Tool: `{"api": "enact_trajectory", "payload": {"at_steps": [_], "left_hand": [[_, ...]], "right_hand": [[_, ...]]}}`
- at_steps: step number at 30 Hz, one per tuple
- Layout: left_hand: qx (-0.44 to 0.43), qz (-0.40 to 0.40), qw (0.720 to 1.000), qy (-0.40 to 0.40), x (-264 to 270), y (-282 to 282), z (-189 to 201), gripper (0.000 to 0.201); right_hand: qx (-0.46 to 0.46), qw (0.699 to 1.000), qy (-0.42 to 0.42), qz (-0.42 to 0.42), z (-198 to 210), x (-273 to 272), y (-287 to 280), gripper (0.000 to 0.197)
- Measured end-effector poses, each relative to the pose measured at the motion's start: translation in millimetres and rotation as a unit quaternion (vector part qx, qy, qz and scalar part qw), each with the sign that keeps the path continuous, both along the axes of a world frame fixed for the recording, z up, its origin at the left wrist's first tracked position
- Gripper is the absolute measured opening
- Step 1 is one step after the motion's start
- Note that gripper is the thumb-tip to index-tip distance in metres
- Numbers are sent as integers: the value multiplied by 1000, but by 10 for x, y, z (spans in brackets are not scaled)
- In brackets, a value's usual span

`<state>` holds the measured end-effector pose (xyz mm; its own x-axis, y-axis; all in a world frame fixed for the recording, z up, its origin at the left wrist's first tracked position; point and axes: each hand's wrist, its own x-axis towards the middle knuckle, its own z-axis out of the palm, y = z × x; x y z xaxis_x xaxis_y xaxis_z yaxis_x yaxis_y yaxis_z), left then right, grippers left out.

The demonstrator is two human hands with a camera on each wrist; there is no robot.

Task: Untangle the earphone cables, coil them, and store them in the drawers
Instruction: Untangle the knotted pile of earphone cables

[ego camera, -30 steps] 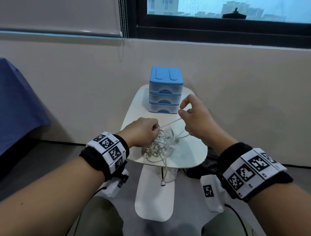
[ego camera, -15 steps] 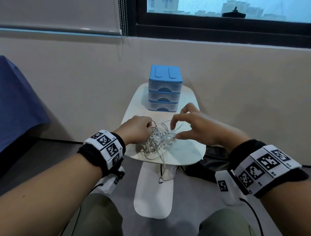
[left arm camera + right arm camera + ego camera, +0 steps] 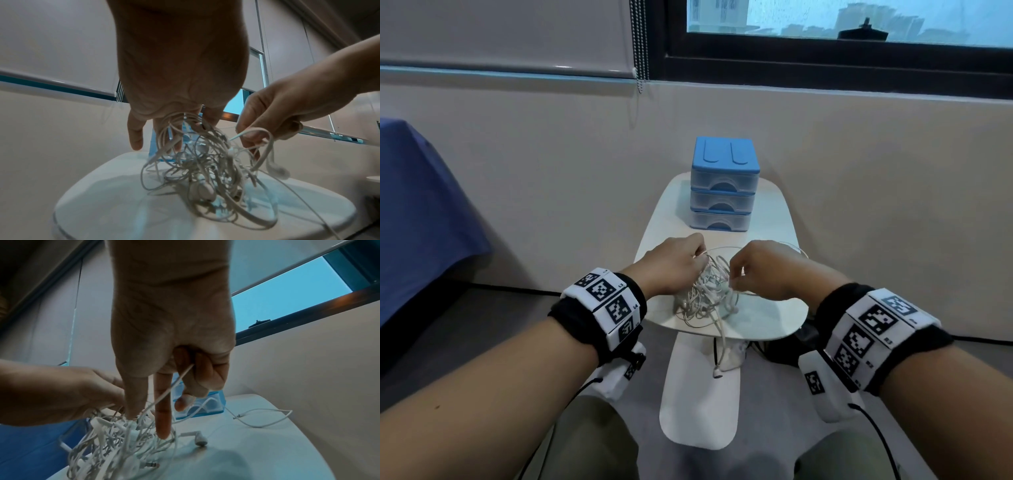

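White oval tabletop (image 3: 763, 318): we're mid-untangle, left hand (image 3: 671, 270) gripping the white earphone-cable knot (image 3: 705, 294), right hand (image 3: 760, 270) pinching one strand; next, tease it toward 3 o'clock.

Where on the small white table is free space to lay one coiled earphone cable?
The round white table is bare at its near right edge, right of the tangled white earphone cables. A narrower strip lies beside the blue three-drawer box. The middle is crowded: left hand and right hand both grip the tangle.
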<state>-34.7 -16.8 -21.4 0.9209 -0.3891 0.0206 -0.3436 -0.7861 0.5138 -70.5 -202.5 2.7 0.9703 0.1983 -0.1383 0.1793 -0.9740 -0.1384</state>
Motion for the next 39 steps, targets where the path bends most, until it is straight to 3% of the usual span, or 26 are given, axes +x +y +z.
{"api": "enact_trajectory", "payload": {"at_steps": [3, 9, 13, 17, 20, 24, 26, 29, 31, 37, 39], "left_hand": [[-19, -7, 999, -25, -2, -13, 48, 13], [-55, -9, 998, -22, -26, -25, 77, 4], [-126, -82, 987, -56, -159, -10, 97, 40], [-135, -146, 978, -54, -251, -66, 36, 29], [-146, -142, 979, -33, -194, -99, -60, 29], [-171, -136, 974, -54, -155, -104, -116, 26], [-189, -127, 972, -61, -131, -84, -134, 21], [-186, -123, 971, -88, -76, -69, -181, 16], [-179, -129, 970, -107, -45, -67, -223, 18], [-169, -117, 973, -105, 2, -52, -280, 7], [-160, -118, 975, -104, 9, -33, -277, 7]], "right_hand": [[12, 999, 25, -22, 28, -29, 5, 46], [31, 999, 15, -35, -64, -41, 5, 21], [97, 995, -5, -36, 29, -54, -26, 24], [155, 987, -19, -25, 142, -60, -44, 16], [186, 980, -62, -27, 168, -39, -50, 10], [194, 974, -101, -52, 151, -34, -70, 18], [231, 964, -123, -56, 160, -42, -64, 10], [384, 913, -129, -49, 203, -72, -60, 13], [511, 854, -96, -21, 267, -125, -36, 17], [735, 678, -12, -6, 429, -174, -28, 23], [721, 690, -58, -38, 442, -137, -25, 32]]}}
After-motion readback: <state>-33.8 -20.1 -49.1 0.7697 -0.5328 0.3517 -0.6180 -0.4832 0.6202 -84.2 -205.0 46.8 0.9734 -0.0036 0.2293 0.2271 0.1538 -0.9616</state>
